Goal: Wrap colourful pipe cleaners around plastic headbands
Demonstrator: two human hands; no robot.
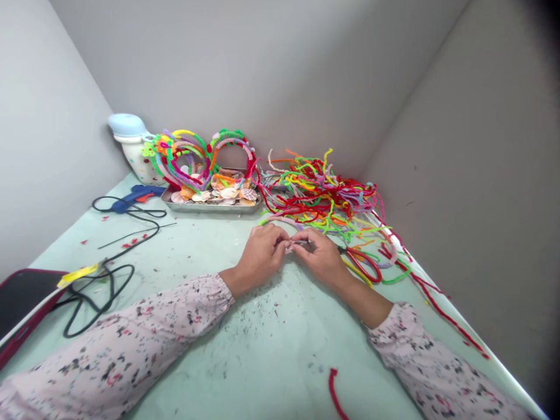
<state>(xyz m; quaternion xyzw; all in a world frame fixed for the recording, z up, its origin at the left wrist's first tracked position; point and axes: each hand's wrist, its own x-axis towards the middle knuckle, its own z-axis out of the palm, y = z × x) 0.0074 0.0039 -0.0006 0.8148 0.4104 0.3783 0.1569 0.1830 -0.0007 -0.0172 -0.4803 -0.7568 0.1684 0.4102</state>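
My left hand (pixel 265 255) and my right hand (pixel 321 256) meet over the middle of the table. Both pinch a small pale pink piece of pipe cleaner (pixel 289 248) between thumbs and fingertips; the fingers partly hide it. Just behind them curves a fuzzy band (pixel 282 220) in pale pink and lilac, with a green tip on its left. Whether the pinched piece joins this band I cannot tell. Red-handled scissors (pixel 366 265) lie beside my right hand, their blades mostly covered.
A heap of colourful pipe cleaners (pixel 324 192) lies at the back right. A metal tray (pixel 210 207) holds seashells and several wrapped headbands (pixel 231 142). Leftward are a blue glue gun (pixel 135 197), black cable (pixel 153 224), tumbler (pixel 133 149) and dark device (pixel 26 303). One red pipe cleaner (pixel 335 394) lies in front.
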